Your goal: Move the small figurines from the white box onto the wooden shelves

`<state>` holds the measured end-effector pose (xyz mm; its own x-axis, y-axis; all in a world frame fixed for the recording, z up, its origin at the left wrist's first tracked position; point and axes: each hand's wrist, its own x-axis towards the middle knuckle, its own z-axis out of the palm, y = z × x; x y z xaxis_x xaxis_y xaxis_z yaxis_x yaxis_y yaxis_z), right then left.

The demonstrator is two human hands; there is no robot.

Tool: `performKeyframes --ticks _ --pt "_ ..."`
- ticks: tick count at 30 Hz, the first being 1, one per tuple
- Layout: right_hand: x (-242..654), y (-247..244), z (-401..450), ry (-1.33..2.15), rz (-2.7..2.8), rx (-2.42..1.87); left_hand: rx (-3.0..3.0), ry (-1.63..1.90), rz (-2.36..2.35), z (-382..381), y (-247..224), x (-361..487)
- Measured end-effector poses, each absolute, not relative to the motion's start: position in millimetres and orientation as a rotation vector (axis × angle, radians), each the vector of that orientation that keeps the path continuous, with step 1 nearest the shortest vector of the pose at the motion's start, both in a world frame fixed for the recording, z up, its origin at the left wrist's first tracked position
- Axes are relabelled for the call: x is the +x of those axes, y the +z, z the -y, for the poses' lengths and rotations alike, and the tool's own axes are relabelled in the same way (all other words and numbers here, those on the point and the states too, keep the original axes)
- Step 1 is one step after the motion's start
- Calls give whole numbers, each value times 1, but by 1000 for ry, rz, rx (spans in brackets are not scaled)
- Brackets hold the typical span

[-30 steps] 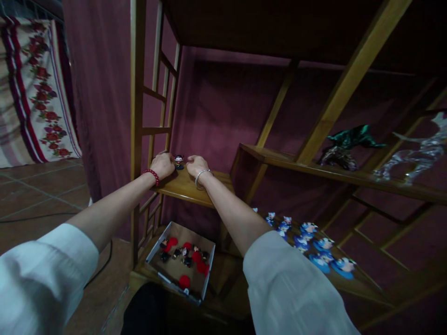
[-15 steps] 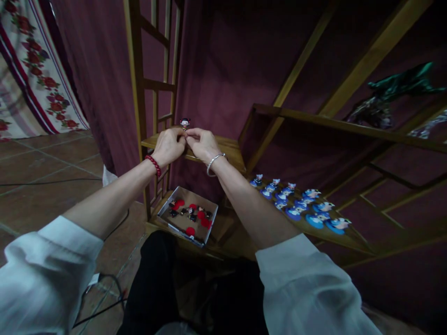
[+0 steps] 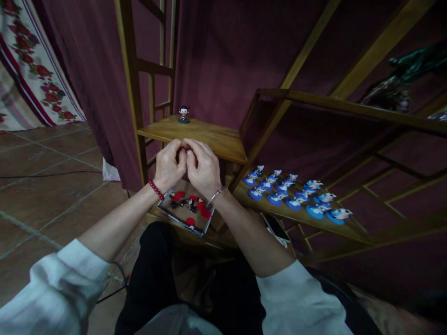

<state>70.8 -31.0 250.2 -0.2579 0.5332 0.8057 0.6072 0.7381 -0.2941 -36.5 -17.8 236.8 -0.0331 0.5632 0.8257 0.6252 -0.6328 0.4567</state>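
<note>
Head cam's looking from up top, facing forward and tilting down over the left hand [image 3: 170, 164] and right hand [image 3: 204, 170], sitting pretty near the wooden shelf [image 3: 213, 137].

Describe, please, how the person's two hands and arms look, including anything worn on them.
The left hand is ungloved, with a red bead bracelet at the wrist. The right hand is also ungloved, with a thin silvery bangle. Loose, pale sleeves end near the elbows; no marking shows on them.

A small figurine [image 3: 184, 114] stands on the wooden shelf [image 3: 209, 136].
</note>
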Motion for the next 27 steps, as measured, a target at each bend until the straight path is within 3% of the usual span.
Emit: performKeyframes --ticks 11,22,27 --pt "82 176 32 55 1896 -1119 -2360 -1518 1649 20 165 -22" --pt "99 57 20 581 1997 -1857 -2702 -504 2155 13 55 -6" --pt "110 20 20 715 1965 -2044 -2715 -331 2231 13 27 -10"
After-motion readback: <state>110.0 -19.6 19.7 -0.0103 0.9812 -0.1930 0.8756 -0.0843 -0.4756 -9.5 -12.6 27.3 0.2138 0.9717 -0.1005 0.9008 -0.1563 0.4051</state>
